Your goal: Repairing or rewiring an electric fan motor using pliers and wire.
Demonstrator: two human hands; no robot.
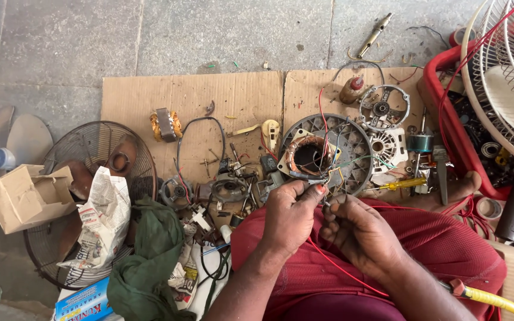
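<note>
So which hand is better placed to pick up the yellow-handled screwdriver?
Probably the right hand: the yellow-handled screwdriver lies on its side, beyond its knuckles. The left hand sits farther off, pinching wires by the fan motor.

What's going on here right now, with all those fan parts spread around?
A person sits on the ground, both hands together over a red-clothed lap. The left hand and right hand pinch a thin red wire that runs up to a round grey fan motor housing with a copper winding on a flat brown cardboard sheet. A yellow-handled screwdriver, a black wire fan guard and small metal parts lie around.
</note>
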